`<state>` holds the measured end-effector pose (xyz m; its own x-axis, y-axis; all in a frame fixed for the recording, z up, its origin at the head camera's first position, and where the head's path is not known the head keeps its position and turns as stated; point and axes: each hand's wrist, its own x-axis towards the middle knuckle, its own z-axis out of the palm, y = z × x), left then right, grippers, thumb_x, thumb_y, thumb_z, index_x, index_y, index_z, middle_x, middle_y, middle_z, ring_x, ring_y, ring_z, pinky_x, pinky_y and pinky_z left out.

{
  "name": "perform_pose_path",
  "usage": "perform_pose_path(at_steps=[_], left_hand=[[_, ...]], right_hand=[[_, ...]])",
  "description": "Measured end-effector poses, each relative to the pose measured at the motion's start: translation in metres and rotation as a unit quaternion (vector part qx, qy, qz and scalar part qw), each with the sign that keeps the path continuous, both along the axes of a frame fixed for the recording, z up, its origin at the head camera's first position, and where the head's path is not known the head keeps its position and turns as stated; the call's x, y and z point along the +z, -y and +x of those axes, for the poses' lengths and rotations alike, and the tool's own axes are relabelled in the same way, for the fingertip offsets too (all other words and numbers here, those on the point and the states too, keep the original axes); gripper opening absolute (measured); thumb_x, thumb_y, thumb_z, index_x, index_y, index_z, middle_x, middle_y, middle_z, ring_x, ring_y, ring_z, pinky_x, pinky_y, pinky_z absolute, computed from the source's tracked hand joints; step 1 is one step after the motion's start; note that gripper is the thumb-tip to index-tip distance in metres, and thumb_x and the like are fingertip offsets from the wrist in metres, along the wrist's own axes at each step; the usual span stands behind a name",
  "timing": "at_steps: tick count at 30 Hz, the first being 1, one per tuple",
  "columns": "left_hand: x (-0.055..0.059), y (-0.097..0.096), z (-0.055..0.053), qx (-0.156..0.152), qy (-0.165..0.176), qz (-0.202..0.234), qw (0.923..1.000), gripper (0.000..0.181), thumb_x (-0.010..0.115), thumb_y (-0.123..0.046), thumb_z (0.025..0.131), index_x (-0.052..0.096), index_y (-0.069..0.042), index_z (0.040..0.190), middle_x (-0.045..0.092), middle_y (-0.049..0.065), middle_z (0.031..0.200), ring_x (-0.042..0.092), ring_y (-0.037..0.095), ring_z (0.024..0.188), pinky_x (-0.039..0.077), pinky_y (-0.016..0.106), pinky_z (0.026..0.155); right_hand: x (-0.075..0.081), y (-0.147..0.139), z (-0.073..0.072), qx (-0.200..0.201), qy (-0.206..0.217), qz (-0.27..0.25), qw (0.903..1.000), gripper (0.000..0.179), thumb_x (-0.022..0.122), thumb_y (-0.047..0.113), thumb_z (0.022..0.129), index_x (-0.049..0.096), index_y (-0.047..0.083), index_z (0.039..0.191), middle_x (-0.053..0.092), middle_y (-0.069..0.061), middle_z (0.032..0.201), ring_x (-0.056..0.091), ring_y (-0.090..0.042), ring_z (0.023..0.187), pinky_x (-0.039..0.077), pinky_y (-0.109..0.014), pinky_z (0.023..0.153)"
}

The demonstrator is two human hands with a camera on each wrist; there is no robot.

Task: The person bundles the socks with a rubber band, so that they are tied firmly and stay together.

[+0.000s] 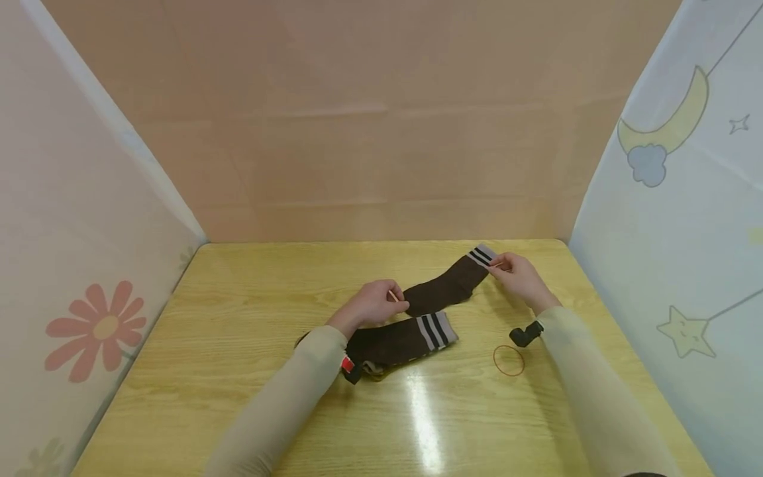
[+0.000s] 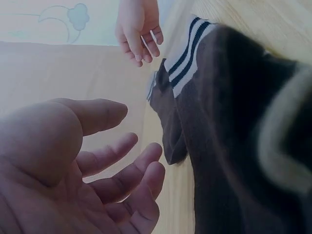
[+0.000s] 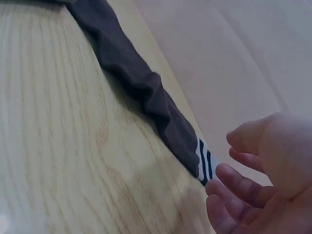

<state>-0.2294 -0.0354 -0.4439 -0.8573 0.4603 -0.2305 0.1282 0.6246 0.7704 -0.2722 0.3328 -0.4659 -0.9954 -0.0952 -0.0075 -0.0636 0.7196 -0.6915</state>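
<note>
Two dark brown socks with pale cuffs and black stripes lie on the wooden table. The far sock [image 1: 442,289] stretches between the hands, its toe beside my left hand [image 1: 374,303] and its striped cuff by my right hand [image 1: 520,277]. In the left wrist view, that hand's thumb and loosely bent fingers [image 2: 127,168] stand apart with nothing between them. The right wrist view has the fingers [image 3: 243,183] relaxed at the cuff [image 3: 204,158]; whether they touch it I cannot tell. Below the left hand lies the near sock [image 1: 393,341], partly hidden by that wrist.
A thin red ring [image 1: 508,360], like a rubber band, lies on the table [image 1: 250,397] near the right forearm. Patterned cloth walls stand at the left [image 1: 71,218] and right [image 1: 673,238], with a plain brownish wall [image 1: 381,132] behind.
</note>
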Motion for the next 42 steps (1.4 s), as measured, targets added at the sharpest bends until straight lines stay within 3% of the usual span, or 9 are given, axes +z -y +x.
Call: perform_pose_path(at_steps=[5,11,14,17,23,29,38,42], left_hand=[[-0.006,-0.007,-0.004,-0.023,0.008,-0.015,0.9996,0.025,0.067,-0.031,0.105,0.067,-0.013,0.121,0.068,0.006,0.109,0.063,0.021,0.080,0.054,0.037,0.071],[-0.015,-0.015,-0.007,-0.045,-0.005,-0.048,0.9978,0.040,0.064,-0.033,0.105,0.063,-0.012,0.140,0.062,0.009,0.140,0.061,0.025,0.114,0.052,0.046,0.098],[-0.016,-0.018,-0.008,-0.041,0.000,-0.045,0.9982,0.044,0.064,-0.032,0.106,0.061,-0.012,0.144,0.060,0.010,0.146,0.060,0.029,0.126,0.050,0.049,0.105],[-0.017,-0.022,-0.009,-0.039,-0.008,-0.046,0.9981,0.044,0.064,-0.032,0.105,0.061,-0.012,0.145,0.060,0.010,0.148,0.059,0.030,0.131,0.049,0.049,0.107],[-0.020,-0.027,-0.012,-0.034,-0.022,-0.064,0.9971,0.043,0.065,-0.031,0.104,0.063,-0.010,0.142,0.060,0.011,0.148,0.056,0.032,0.135,0.048,0.048,0.110],[-0.025,-0.028,-0.013,-0.003,-0.020,-0.073,0.9971,0.037,0.066,-0.030,0.104,0.068,-0.006,0.132,0.066,0.012,0.137,0.063,0.031,0.123,0.053,0.047,0.103],[-0.027,-0.025,-0.017,0.022,-0.038,-0.084,0.9955,0.014,0.069,-0.019,0.101,0.077,-0.007,0.100,0.074,0.008,0.106,0.067,0.021,0.087,0.059,0.040,0.085],[-0.028,-0.025,-0.018,0.037,-0.052,-0.100,0.9930,0.015,0.071,-0.014,0.100,0.079,-0.009,0.089,0.075,0.006,0.098,0.066,0.018,0.080,0.059,0.039,0.082]], right_hand=[[-0.009,-0.001,-0.014,-0.020,0.003,0.006,0.9998,0.035,0.055,0.024,0.110,0.058,-0.003,0.132,0.060,-0.027,0.134,0.059,-0.045,0.122,0.048,-0.059,0.102],[-0.017,-0.001,-0.029,-0.024,-0.013,0.024,0.9993,0.037,0.056,0.021,0.109,0.057,-0.007,0.134,0.059,-0.031,0.136,0.059,-0.049,0.124,0.048,-0.061,0.104],[-0.020,-0.003,-0.035,-0.023,-0.012,0.044,0.9987,0.042,0.056,0.019,0.109,0.054,-0.007,0.141,0.056,-0.033,0.139,0.059,-0.049,0.121,0.050,-0.059,0.098],[-0.020,-0.004,-0.039,-0.027,-0.020,0.059,0.9977,0.048,0.056,0.018,0.108,0.048,-0.007,0.149,0.057,-0.037,0.131,0.060,-0.052,0.109,0.051,-0.060,0.089],[-0.019,-0.004,-0.044,-0.025,-0.007,0.082,0.9963,0.060,0.055,0.019,0.109,0.033,-0.009,0.158,0.040,-0.038,0.154,0.042,-0.056,0.139,0.037,-0.067,0.113],[-0.020,0.002,-0.047,-0.018,0.019,0.091,0.9955,0.060,0.051,0.021,0.111,0.031,-0.010,0.158,0.041,-0.038,0.153,0.043,-0.054,0.139,0.037,-0.065,0.114],[-0.022,0.005,-0.051,-0.017,0.005,0.101,0.9948,0.053,0.053,0.016,0.109,0.041,-0.014,0.150,0.051,-0.039,0.143,0.051,-0.054,0.132,0.042,-0.063,0.110],[-0.021,0.005,-0.049,-0.022,0.009,0.103,0.9944,0.054,0.055,0.016,0.107,0.041,-0.015,0.149,0.052,-0.040,0.140,0.053,-0.054,0.129,0.043,-0.063,0.109]])
